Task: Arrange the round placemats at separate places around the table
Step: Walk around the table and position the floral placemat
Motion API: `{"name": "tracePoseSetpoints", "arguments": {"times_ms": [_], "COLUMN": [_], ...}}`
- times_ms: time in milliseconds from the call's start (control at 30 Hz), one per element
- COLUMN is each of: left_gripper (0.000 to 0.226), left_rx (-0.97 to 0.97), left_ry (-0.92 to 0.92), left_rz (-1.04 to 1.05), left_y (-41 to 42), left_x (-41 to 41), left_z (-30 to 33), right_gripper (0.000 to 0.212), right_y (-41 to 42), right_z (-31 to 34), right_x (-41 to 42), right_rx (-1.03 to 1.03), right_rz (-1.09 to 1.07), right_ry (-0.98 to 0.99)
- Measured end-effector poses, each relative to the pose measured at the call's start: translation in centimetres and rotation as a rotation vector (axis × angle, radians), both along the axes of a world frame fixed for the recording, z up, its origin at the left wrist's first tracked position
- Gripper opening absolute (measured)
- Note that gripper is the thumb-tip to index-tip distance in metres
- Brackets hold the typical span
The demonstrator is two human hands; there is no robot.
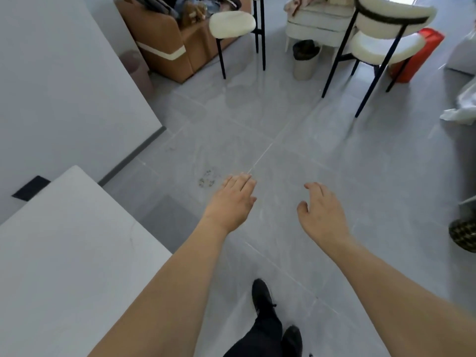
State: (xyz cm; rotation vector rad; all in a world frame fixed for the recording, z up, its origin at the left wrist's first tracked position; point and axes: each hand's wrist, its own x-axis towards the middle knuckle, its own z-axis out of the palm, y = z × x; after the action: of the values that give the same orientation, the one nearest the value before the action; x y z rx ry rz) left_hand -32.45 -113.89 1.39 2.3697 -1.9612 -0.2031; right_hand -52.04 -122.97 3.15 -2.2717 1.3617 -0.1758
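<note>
No round placemat shows in the head view. A corner of the pale grey table (67, 243) fills the lower left, with a bare top. My left hand (230, 202) hovers palm down over the grey floor, just right of the table corner, fingers loosely together and holding nothing. My right hand (322, 210) hangs beside it, fingers curled slightly apart and holding nothing. Both forearms reach forward from the bottom edge.
Two cream chairs with black legs (233, 24) (386, 45) stand ahead. A small bin (305, 59), a brown box of clutter (172, 39), a red item (422, 55) and a cream armchair (319, 19) line the back. A white wall (64, 86) runs along the left. My black shoes (262, 295) are below.
</note>
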Motion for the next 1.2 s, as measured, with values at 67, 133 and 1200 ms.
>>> {"name": "tracePoseSetpoints", "arguments": {"times_ms": [67, 133, 1200], "left_gripper": [0.047, 0.048, 0.043], "left_rx": [-0.016, -0.044, -0.207], "left_ry": [0.038, 0.077, -0.012], "left_rz": [0.082, 0.176, 1.099], "left_y": [-2.4, -4.3, -6.8], "left_x": [2.0, 3.7, 30.4], "left_z": [-0.2, -0.2, 5.5], "right_gripper": [0.047, 0.047, 0.050], "right_y": [-2.9, -5.7, -18.0], "right_z": [0.7, 1.3, 5.5], "right_x": [1.7, 3.5, 46.5], "right_rx": [-0.007, -0.025, -0.042], "right_rz": [0.021, 0.072, 1.023], "right_ry": [0.019, 0.033, -0.059]}}
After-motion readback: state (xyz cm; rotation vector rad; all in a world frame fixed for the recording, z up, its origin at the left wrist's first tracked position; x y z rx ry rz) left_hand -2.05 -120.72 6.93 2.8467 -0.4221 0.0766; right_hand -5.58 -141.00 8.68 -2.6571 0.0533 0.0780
